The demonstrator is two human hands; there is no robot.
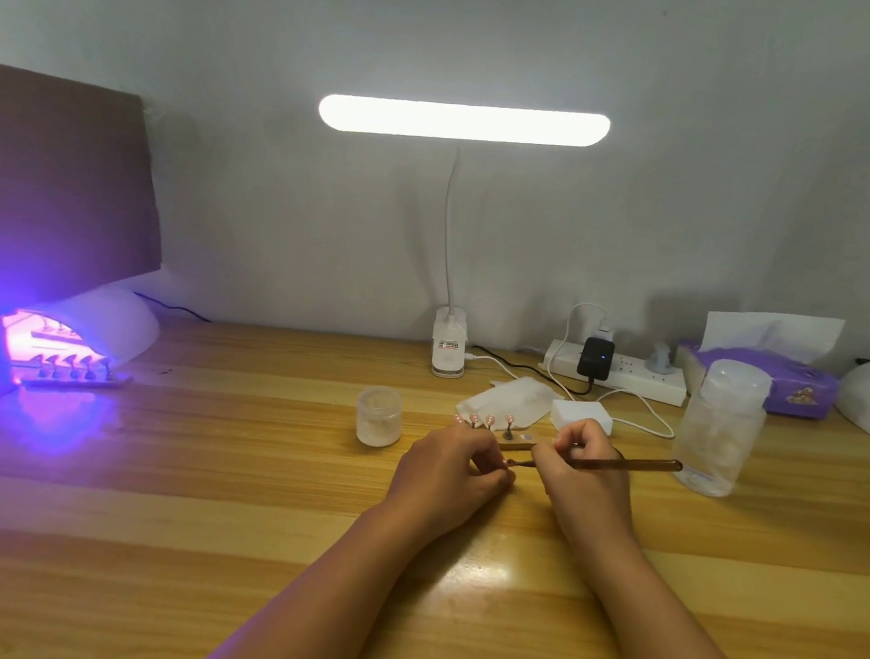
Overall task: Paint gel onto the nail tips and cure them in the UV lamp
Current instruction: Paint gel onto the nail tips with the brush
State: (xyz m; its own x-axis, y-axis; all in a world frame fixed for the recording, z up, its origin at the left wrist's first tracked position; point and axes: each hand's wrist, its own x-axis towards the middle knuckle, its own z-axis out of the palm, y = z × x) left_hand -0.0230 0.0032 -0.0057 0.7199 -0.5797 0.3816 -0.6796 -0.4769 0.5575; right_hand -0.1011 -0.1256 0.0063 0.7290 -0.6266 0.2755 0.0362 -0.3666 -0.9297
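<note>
Steadying for fine strokes: nail tip (pixel 506 462) pinched by left hand (pixel 451 467), brush (pixel 629 465) gripped pen-like by right hand (pixel 580 468), near centre.

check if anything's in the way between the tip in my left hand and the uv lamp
The frosted jar stands just left of the left hand. Beyond it the table is bare up to the UV lamp, but a rack of tips already sits at its mouth.
</note>
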